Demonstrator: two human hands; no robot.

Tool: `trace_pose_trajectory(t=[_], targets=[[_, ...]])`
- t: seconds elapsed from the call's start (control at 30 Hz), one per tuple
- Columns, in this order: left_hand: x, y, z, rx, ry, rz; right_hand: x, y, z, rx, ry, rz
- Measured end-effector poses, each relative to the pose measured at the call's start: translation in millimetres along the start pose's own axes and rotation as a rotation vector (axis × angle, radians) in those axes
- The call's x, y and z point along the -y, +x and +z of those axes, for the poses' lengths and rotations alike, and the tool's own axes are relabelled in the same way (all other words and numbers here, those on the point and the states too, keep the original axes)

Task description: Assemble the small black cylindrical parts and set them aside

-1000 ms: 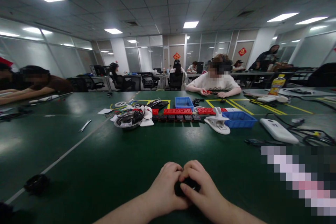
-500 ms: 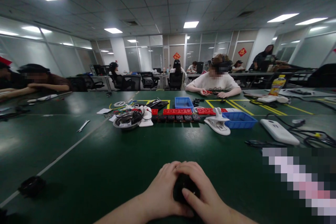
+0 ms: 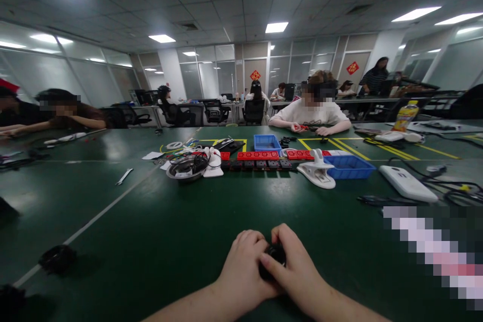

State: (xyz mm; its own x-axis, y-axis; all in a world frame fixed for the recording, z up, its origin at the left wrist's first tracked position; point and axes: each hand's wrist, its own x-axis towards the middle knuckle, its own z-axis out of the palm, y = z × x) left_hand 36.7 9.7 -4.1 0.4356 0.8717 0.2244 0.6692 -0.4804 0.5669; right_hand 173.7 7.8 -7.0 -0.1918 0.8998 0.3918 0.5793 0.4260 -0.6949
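Near the front edge of the green table, a small black rounded object (image 3: 277, 254) sits between my hands. Much of it is covered by fingers, so its kind is unclear. My left hand (image 3: 245, 261) wraps around its left side, fingers curled over the far end. From the right, my right hand (image 3: 296, 264) grips it, with the thumb lying across its near face and the index finger bent at its far side. Both hands are closed on it and touch each other.
Across the middle stand red and black socket strips (image 3: 260, 155), a bowl of cables (image 3: 186, 167), a white clip base (image 3: 317, 173) and a blue bin (image 3: 349, 167). A wrench (image 3: 124, 176) and a black bundle (image 3: 58, 260) lie left, a white case (image 3: 407, 182) right. A person (image 3: 311, 108) sits opposite.
My right index finger has lifted and bent back from over the black object, and the hands have shifted slightly on it. The whole view has tilted and moved a little.
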Motion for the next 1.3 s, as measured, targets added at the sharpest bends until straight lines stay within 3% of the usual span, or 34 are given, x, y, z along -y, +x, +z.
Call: trace_pose_trajectory(t=[0.13,0.37,0.5,0.63,0.73,0.83,1.03,1.17,1.3], targets=[[7,2,-3.5,0.025,-0.012,0.039,1,2,-4,0.038,-0.014,-0.012],[23,9,-16.3,0.195,-0.044,0.148,8,4,-16,0.158,0.113,-0.168],[25,11,-17.1,0.22,-0.02,0.203,12,4,-20,0.201,0.153,-0.256],[20,9,-16.6,0.192,-0.011,0.152,13,2,-22,0.244,0.214,-0.314],[17,8,-18.8,0.192,-0.002,0.192,11,-1,-21,0.203,0.217,-0.328],[17,7,-21.5,0.199,-0.036,0.208,6,-2,-19,0.128,0.197,-0.3],[13,3,-16.0,0.122,-0.026,0.104,-3,-2,-11,-0.041,0.117,-0.161],[3,-2,-7.8,0.011,0.055,-0.049,-1,0,-7,-0.012,0.067,-0.067],[-4,-4,-6.5,0.003,0.093,-0.058,5,2,-7,0.058,-0.036,-0.034]])
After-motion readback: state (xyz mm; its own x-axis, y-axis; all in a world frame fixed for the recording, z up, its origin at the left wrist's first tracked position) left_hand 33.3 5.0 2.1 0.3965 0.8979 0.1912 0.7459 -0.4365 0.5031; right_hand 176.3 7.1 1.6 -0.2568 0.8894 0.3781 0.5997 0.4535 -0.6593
